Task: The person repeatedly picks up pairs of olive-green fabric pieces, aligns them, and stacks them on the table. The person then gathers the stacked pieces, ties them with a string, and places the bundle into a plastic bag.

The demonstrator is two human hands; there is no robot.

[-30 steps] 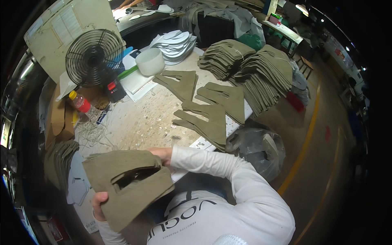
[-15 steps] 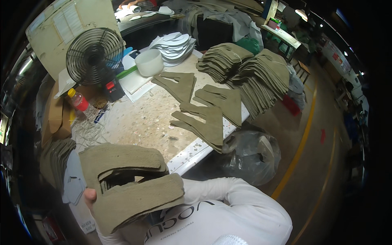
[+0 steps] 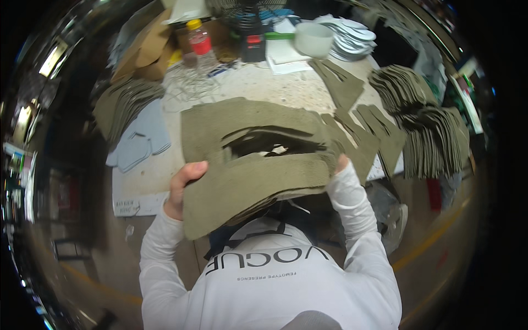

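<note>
A thick stack of olive-grey cut fabric pieces (image 3: pixel 253 181) is held up in front of my chest, over the table's near edge. A long slot opens between its two prongs. My left hand (image 3: pixel 186 184) grips the stack's left end, thumb on top and fingers hidden beneath. At the other end, my right hand (image 3: pixel 342 164) is closed on the prong tips, its fingers mostly hidden behind the fabric. Just past it lie loose forked pieces (image 3: pixel 360 143) of the same fabric, with another forked piece (image 3: pixel 342 91) farther back.
Two tall fabric piles (image 3: pixel 437 140) stand at the right edge. On the left are another fabric pile (image 3: pixel 121 110) and light blue pieces (image 3: pixel 140 143). Along the back stand a bottle (image 3: pixel 201 41), a fan (image 3: pixel 253 27), a whitish round container (image 3: pixel 314 39) and stacked white pieces (image 3: pixel 349 36).
My view has swung toward the left side of the table. The stack sits more level and central before me, and my right hand, hidden earlier, now shows at its right end.
</note>
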